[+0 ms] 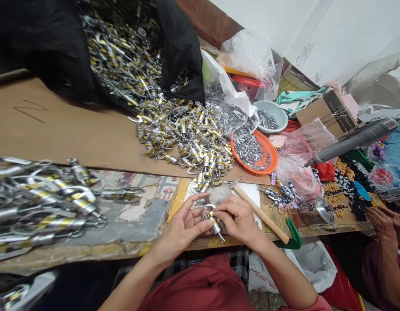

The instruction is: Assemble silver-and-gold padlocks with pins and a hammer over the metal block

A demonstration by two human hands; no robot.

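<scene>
Both my hands meet at the table's front edge over a small silver-and-gold metal clasp (215, 223). My left hand (183, 226) pinches it from the left with fingers curled. From the right, my right hand (239, 219) grips the same clasp, fingers closed on its top. A grey stone block (218, 193) lies just behind the hands. A wooden-handled hammer (260, 213) rests right of my right hand. A big heap of like clasps (187, 134) spills from a black bag (51, 43) behind.
Finished clasps (44, 203) lie piled at the left. An orange dish (267, 147) and a pale bowl (279, 110) hold small metal pins. A metal tin (316, 211), a grey rotary tool (355, 140) and plastic bags crowd the right. Another person's hands (386, 224) work at far right.
</scene>
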